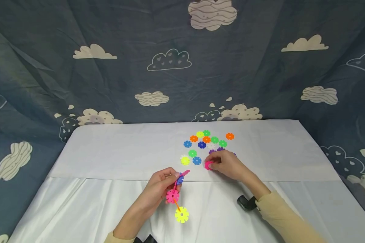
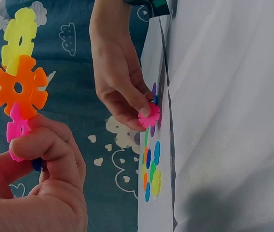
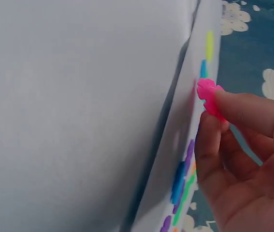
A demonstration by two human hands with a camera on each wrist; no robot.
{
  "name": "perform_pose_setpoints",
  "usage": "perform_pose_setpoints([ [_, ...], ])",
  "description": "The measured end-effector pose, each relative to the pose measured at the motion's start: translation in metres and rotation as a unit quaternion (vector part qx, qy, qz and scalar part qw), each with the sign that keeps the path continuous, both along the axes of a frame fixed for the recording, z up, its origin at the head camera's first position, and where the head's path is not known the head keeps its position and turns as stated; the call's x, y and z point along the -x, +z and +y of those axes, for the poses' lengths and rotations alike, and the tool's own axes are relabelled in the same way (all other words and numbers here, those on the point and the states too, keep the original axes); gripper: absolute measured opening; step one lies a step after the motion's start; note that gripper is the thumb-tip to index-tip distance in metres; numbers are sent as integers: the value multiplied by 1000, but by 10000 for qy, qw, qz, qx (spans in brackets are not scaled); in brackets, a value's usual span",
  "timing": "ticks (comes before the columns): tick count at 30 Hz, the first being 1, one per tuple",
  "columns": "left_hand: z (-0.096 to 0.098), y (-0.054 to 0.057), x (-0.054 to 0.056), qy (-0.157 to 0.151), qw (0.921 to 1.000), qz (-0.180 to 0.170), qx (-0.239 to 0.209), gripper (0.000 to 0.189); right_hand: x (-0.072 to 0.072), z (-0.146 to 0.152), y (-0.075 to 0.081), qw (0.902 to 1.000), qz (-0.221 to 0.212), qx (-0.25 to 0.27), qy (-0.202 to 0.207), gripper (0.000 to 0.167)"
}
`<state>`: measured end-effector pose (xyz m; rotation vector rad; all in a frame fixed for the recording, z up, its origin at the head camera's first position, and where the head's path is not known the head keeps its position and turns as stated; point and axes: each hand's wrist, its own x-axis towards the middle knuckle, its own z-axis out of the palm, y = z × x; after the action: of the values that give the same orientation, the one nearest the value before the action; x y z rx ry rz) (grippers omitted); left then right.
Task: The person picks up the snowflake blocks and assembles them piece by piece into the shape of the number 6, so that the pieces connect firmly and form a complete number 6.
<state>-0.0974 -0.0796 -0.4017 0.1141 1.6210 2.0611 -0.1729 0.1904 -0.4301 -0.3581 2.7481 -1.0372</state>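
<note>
My left hand (image 1: 158,189) grips a chain of slotted plastic building discs over the table's near part. From it hang a pink disc (image 1: 170,197), an orange disc (image 2: 34,92) seen nearly edge-on in the head view, and a yellow disc (image 1: 181,219) at the lower end. Near the fingertips a blue disc (image 1: 180,179) joins in, partly covered by the thumb, with another pink disc (image 1: 185,172) edge-on at the tip. Between thumb and fingertips, my right hand (image 1: 226,164) pinches a single loose pink disc (image 3: 207,90), close beside the scattered pieces.
Several loose discs lie on the white-covered table (image 1: 109,152) beyond the hands, among them a lone orange one (image 1: 229,136) and a yellow one (image 1: 185,161). Purple discs are partly hidden behind the right hand. A dark cloud-patterned curtain (image 1: 124,84) stands behind the table.
</note>
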Motion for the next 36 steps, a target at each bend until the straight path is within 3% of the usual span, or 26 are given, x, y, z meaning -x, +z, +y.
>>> perform_pose_setpoints([
  [6,0,0,0,25,10000,22,64,21,-19,1,12,9976,-38,465,-512,22],
  [10,-1,1,1,54,9999,90,136,22,-40,1,24,9915,-134,1057,-743,21],
  [16,-2,1,1,5,9994,244,233,24,-65,-6,42,9718,-499,2253,-495,16],
  [20,-2,3,0,-93,9989,354,297,26,-75,-14,47,9617,-631,2651,-305,18],
  [23,-3,4,-1,-173,9984,425,316,26,-80,-23,47,9594,-642,2735,-240,19],
  [31,2,2,-3,-382,9975,464,382,23,-86,-38,43,9558,-537,2838,-552,15],
  [36,5,0,-5,-416,9964,508,540,24,-90,-43,40,9618,-396,2632,-646,15],
])
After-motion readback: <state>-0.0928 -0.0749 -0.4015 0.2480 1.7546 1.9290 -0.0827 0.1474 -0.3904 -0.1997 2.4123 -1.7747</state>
